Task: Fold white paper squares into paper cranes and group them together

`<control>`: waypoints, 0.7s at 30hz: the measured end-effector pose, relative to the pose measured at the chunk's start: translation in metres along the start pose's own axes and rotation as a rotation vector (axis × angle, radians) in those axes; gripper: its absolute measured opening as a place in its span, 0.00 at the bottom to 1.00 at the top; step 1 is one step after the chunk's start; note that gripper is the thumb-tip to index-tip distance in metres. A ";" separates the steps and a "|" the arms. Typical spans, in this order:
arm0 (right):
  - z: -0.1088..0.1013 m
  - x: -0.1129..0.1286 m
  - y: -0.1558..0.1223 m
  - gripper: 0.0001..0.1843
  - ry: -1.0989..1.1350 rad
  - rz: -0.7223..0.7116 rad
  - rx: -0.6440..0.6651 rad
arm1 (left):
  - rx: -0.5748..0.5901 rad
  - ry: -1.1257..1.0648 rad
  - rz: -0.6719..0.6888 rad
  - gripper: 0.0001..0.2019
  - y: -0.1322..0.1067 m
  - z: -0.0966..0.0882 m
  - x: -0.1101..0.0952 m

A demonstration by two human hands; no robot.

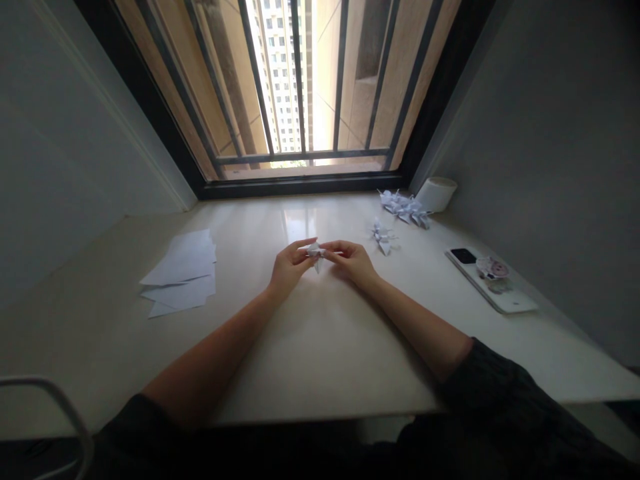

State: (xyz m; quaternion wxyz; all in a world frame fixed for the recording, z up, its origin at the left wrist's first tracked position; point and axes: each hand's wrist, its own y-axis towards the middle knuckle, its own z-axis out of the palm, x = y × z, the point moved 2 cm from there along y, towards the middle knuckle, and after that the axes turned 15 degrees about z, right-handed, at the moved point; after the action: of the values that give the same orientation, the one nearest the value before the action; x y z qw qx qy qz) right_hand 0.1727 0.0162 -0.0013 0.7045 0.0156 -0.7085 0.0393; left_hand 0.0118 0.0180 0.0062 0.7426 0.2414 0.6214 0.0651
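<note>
Between my two hands, above the middle of the pale sill, is a small folded white paper piece (316, 251) with a point hanging down; it looks like an origami crane. My left hand (290, 267) pinches its left side between thumb and fingers. From the right, my right hand (353, 260) grips the other side the same way. The fingertips hide part of the folds. Close by on the right lie a few folded paper cranes (383, 238), and farther back sits a larger heap of them (405, 208).
A stack of white paper sheets (183, 270) lies on the left. At the right are a phone (493, 280) with a cartoon grip and a white roll (436, 195) by the wall. A barred window (300, 187) closes off the back. A pale cable (65, 400) curves at lower left.
</note>
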 end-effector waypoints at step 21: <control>0.012 -0.001 -0.007 0.22 0.094 0.053 -0.110 | -0.081 0.114 0.014 0.33 0.001 -0.002 0.004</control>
State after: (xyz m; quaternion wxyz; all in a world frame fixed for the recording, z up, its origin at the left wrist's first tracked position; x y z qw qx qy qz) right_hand 0.1613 0.0079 -0.0018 0.7355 -0.0438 -0.6758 0.0199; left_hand 0.0109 0.0211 0.0031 0.7145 0.2114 0.6579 0.1091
